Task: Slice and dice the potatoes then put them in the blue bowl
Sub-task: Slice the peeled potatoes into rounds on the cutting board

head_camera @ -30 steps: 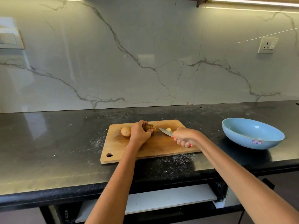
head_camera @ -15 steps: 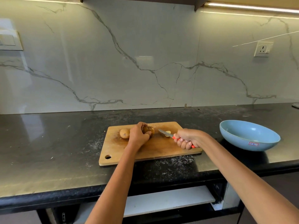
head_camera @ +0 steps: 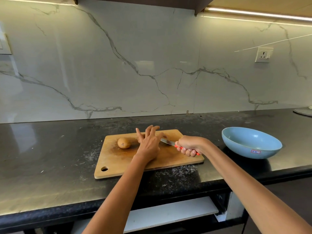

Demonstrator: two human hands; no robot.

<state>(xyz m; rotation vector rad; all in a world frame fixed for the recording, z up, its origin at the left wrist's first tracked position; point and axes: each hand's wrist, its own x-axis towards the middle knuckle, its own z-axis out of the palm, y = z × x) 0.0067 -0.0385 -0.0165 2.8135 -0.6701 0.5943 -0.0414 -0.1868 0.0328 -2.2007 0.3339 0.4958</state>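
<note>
A wooden cutting board (head_camera: 118, 159) lies on the black counter. On its left part sits a whole brown potato (head_camera: 124, 143). My left hand (head_camera: 149, 143) hovers over the board's middle with its fingers spread and straight, holding nothing; it hides the potato pieces behind it. My right hand (head_camera: 190, 146) grips a knife (head_camera: 167, 142) by its red handle, the blade pointing left toward my left hand's fingers. The blue bowl (head_camera: 251, 142) stands on the counter to the right of the board; nothing shows inside it.
The black counter (head_camera: 50, 157) runs wide to the left of the board, with white scuffs near the board. A marble wall stands behind. A wall socket (head_camera: 263, 54) is at the upper right. A grey round object (head_camera: 303, 112) peeks in at the far right edge.
My left hand has let go of the potato it was holding and spread its fingers open. The knife in my right hand stays beside it.
</note>
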